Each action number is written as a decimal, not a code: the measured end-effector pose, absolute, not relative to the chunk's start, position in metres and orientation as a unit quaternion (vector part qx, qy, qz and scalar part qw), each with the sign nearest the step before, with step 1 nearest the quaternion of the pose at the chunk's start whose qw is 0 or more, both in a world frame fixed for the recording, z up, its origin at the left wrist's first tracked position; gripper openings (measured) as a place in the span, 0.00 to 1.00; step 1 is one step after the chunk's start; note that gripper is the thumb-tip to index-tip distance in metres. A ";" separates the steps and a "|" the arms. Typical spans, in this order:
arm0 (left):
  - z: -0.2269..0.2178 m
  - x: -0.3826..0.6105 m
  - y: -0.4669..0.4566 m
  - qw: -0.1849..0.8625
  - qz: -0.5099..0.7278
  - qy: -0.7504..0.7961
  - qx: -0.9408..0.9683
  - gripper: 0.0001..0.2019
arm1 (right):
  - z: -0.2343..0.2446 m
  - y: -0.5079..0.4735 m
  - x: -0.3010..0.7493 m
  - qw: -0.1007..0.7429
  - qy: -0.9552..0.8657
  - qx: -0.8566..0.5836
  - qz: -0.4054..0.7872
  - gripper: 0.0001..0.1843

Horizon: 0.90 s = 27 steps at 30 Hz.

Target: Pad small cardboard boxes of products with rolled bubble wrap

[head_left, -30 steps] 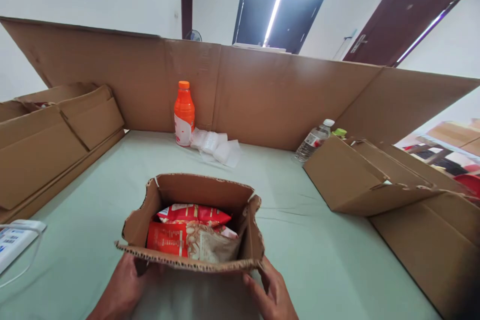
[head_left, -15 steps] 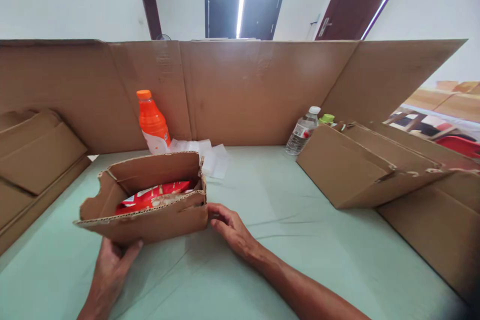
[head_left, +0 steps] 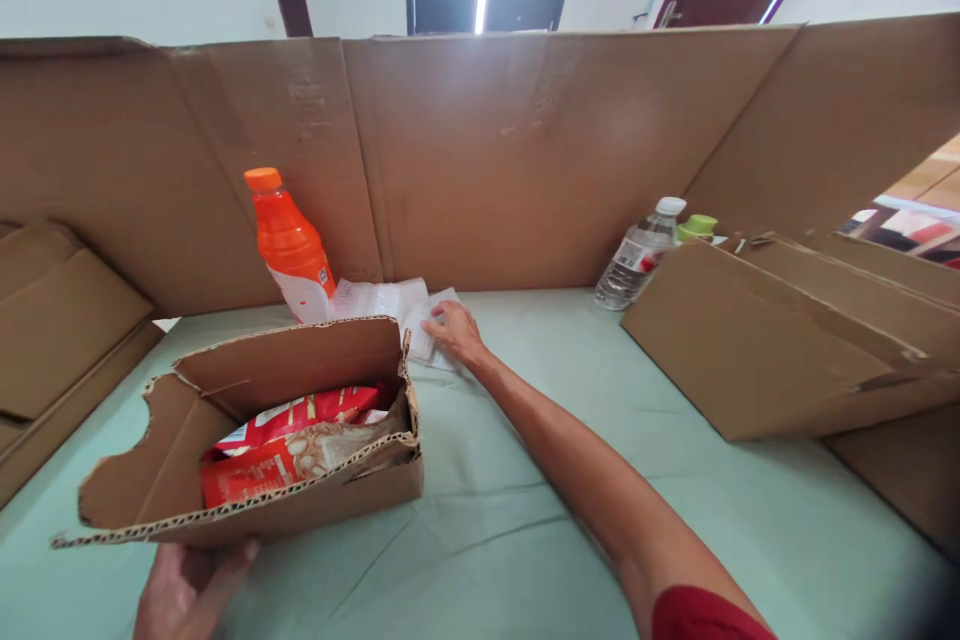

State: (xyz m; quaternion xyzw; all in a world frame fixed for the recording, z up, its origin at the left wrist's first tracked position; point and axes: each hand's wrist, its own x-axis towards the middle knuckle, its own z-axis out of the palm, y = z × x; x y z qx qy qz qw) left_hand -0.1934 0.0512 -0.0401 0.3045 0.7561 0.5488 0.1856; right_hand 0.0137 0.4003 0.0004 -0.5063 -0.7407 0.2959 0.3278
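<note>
An open-topped cardboard box (head_left: 300, 510) stands at the left, its near side toward me. Inside it lie red snack packets (head_left: 300, 440). My left hand (head_left: 191, 585) grips the box from below its near edge, with the fingertips hidden underneath. Beyond the box, my right hand (head_left: 455, 330) is stretched out over a whitish, see-through plastic wrap (head_left: 421, 340). Its fingers are bent and closed on the wrap. Another piece of crinkled plastic wrap (head_left: 375, 298) lies just to the left, beside an orange-capped bottle (head_left: 292, 250) of orange drink.
A tall cardboard screen (head_left: 480, 160) closes off the back of the green-covered table (head_left: 525, 540). At the right, a clear water bottle (head_left: 637, 260) and a green-capped container (head_left: 697, 226) stand behind a tilted cardboard box (head_left: 735, 340). Folded cardboard (head_left: 67, 320) is at the left.
My right hand has left the box's right end and reached forward to the plastic wrap. The box, with my left hand on it, appears lower and nearer. The view has tilted down.
</note>
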 end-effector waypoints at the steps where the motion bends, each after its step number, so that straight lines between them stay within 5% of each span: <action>1: -0.040 -0.193 0.052 0.188 0.549 0.759 0.296 0.34 | 0.000 0.400 0.014 0.326 -0.743 -0.505 0.295 0.08; 14: -0.043 -0.200 0.062 0.212 0.598 0.702 0.324 0.38 | 0.019 0.401 0.004 0.297 -0.730 -0.515 0.336 0.17; 19: -0.047 -0.210 0.063 0.236 0.603 0.680 0.344 0.41 | 0.034 0.384 0.016 0.358 -0.691 -0.515 0.359 0.14; 24: -0.039 -0.206 0.061 0.236 0.605 0.681 0.339 0.36 | 0.056 0.316 0.097 0.440 -0.639 -0.489 0.400 0.17; 27: -0.034 -0.203 0.061 0.229 0.610 0.681 0.335 0.34 | 0.050 0.247 0.148 0.413 -0.616 -0.489 0.459 0.22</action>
